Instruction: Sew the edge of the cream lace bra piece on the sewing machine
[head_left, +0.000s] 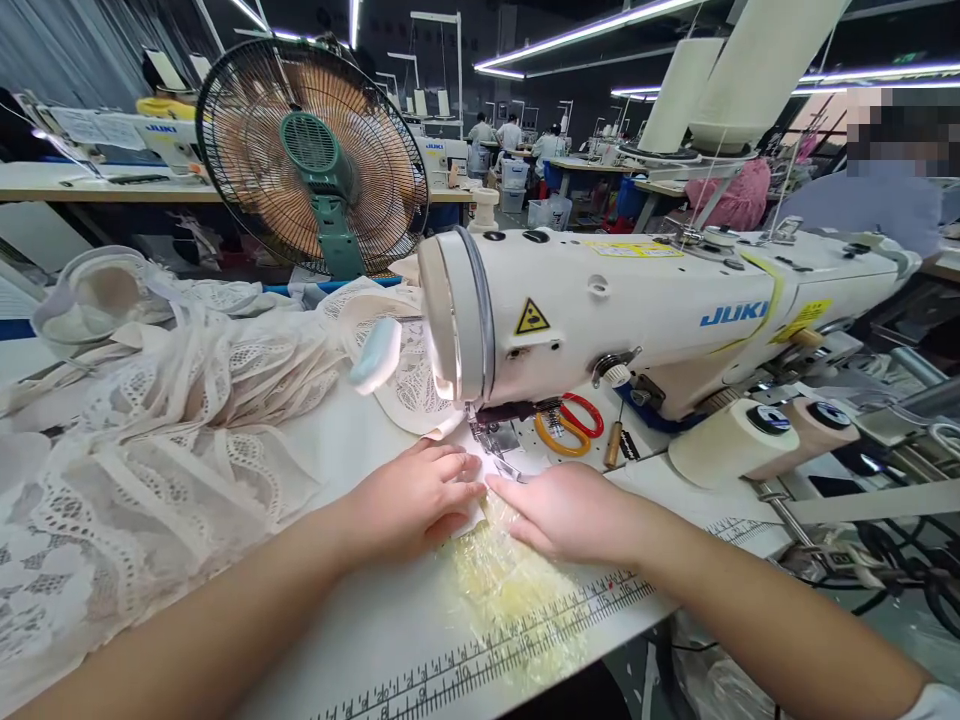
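My left hand (416,495) lies beside the needle area of a white sewing machine (592,310), fingers spread and resting on the near edge of a cream lace bra piece (420,375). That piece runs behind and under the machine head. Opposite it, my right hand (574,510) has its index finger stretched toward the presser foot (491,440), thumb apart, palm down. Between both hands a crinkled, yellowish clear plastic film (506,580) trails down to the table's front edge; my right fingers touch it. The needle tip and the exact sewing spot are hard to make out.
Cream lace garments (217,380) are heaped on the left. Scissors (566,430) with red and yellow handles and a wooden-handled awl (613,445) lie under the machine arm. Thread cones (720,440) stand at right. A large fan (315,160) stands behind; people work farther back.
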